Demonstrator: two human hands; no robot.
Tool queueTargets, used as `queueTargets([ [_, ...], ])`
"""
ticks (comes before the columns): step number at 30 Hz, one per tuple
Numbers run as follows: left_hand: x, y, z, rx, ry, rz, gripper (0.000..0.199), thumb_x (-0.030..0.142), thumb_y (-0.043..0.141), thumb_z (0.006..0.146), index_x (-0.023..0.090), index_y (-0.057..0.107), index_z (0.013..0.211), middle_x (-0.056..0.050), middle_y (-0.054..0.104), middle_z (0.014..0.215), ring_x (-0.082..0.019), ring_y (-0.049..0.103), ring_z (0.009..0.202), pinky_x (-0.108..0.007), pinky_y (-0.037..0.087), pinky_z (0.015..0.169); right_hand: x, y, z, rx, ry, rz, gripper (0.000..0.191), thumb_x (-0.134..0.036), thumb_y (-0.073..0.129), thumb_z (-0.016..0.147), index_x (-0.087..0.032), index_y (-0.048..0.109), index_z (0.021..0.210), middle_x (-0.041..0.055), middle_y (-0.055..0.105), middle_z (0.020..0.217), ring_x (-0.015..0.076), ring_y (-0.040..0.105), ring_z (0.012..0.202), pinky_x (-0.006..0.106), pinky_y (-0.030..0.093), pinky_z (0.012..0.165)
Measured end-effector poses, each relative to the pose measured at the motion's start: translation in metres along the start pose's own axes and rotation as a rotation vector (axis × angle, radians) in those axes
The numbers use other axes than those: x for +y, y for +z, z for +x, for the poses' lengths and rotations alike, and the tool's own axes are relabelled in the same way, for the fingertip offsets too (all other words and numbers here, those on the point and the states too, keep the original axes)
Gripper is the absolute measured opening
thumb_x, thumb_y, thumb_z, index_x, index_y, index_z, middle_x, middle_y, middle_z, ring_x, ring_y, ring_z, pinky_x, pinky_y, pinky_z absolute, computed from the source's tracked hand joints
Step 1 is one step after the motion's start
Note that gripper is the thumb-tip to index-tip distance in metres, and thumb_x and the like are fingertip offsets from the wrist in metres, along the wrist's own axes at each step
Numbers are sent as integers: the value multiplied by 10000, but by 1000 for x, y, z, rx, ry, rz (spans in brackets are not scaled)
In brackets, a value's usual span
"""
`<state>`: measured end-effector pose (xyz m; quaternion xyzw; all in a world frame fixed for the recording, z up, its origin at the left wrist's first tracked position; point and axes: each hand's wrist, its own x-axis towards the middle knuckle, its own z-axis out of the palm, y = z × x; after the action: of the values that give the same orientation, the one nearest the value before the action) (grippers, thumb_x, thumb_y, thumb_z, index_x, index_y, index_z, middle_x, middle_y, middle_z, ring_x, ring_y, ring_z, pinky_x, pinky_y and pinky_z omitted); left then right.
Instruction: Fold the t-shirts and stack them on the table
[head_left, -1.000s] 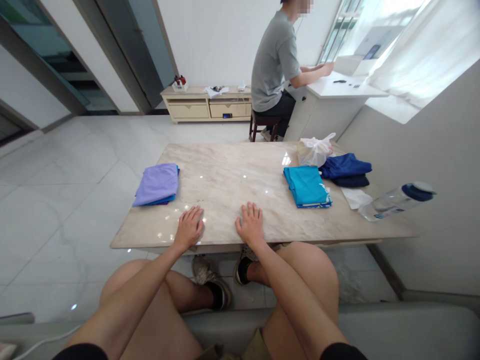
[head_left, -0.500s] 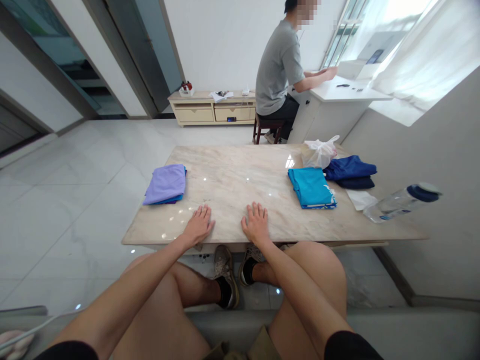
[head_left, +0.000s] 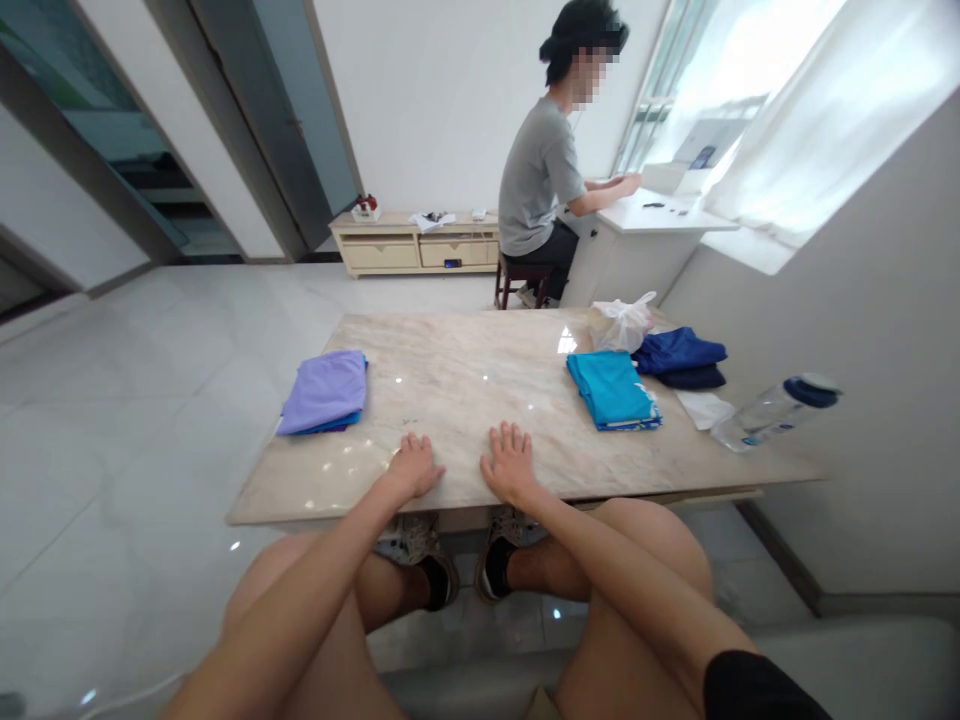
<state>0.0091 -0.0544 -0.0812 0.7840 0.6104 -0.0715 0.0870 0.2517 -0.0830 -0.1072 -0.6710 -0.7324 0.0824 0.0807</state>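
Fingers touch the marble table, its long axis running sideways.

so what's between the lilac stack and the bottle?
The teal stack lies between the lilac stack and the bottle, with a white sheet further along, next to the bottle. The head view shows it.

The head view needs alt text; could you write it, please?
The left hand and right hand rest palm-down on a marble-patterned table between folded lavender cloth and folded turquoise cloth. A clear water bottle stands farther right; beyond, a person sits at a white desk.
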Motion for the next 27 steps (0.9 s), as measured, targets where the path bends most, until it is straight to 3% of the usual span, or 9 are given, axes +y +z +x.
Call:
queueTargets([
  [2,-6,-1,1,10,121,-54,607,472,607,986,117,708,1467,-319,622,1586,-462,616,1493,-567,533,1177,19,-18,14,-136,-103,-20,798,-521,640,1027,-131,493,1708,254,343,1808,467,355,1666,664,293,1323],
  [5,-16,1,3,-61,305,-144,538,504,550,1012,218,744,1425,-190,688,1570,-356,652,1476,-481,523,1211,75,-62,40,-295,-332,39,559,-421,658,1041,-216,670,1560,134,623,1644,295,596,1501,411,439,1266],
  [6,-18,1,3,-78,342,-148,541,506,534,1021,223,735,1436,-178,696,1563,-351,662,1462,-481,530,1198,99,-78,47,-260,-292,45,497,-377,609,1070,-187,693,1522,130,683,1566,267,632,1448,377,442,1258],
  [9,-13,-4,-1,-80,405,-111,494,508,531,1027,227,763,1361,-185,770,1432,-370,750,1299,-492,579,1094,172,-112,52,-11,9,-38,486,-308,537,1102,-105,654,1528,189,666,1537,308,597,1439,419,426,1257],
  [12,1,-12,-6,-90,434,-97,440,512,561,1009,238,788,1269,-186,810,1294,-383,791,1130,-500,602,993,228,-117,47,150,276,-90,551,-336,614,1076,-86,603,1567,237,615,1551,368,557,1432,490,425,1233],
  [14,10,-20,-7,-93,460,-146,470,551,559,1010,264,776,1314,-168,805,1309,-380,784,1138,-497,597,997,252,-112,47,187,369,-76,617,-416,694,1044,-72,607,1549,258,620,1522,384,554,1419,512,435,1212],
  [18,23,-42,-4,12,496,-239,567,653,444,1059,316,721,1420,-121,770,1392,-382,753,1193,-525,581,1043,277,-104,58,175,348,-31,544,-489,812,956,-134,735,1361,201,705,1366,337,632,1280,474,490,1141],
  [23,39,-56,-2,92,484,-218,510,608,398,1088,307,752,1298,-124,770,1327,-391,731,1188,-555,561,1069,279,-112,69,152,444,93,233,-346,766,965,-148,811,1079,132,784,1088,258,702,996,393,534,995],
  [27,46,-68,1,61,484,-237,528,650,434,1075,303,767,1293,-114,784,1313,-380,741,1191,-535,550,1098,266,-127,72,340,594,205,172,-307,678,990,-158,765,993,156,788,1029,296,706,1033,424,524,1020],
])
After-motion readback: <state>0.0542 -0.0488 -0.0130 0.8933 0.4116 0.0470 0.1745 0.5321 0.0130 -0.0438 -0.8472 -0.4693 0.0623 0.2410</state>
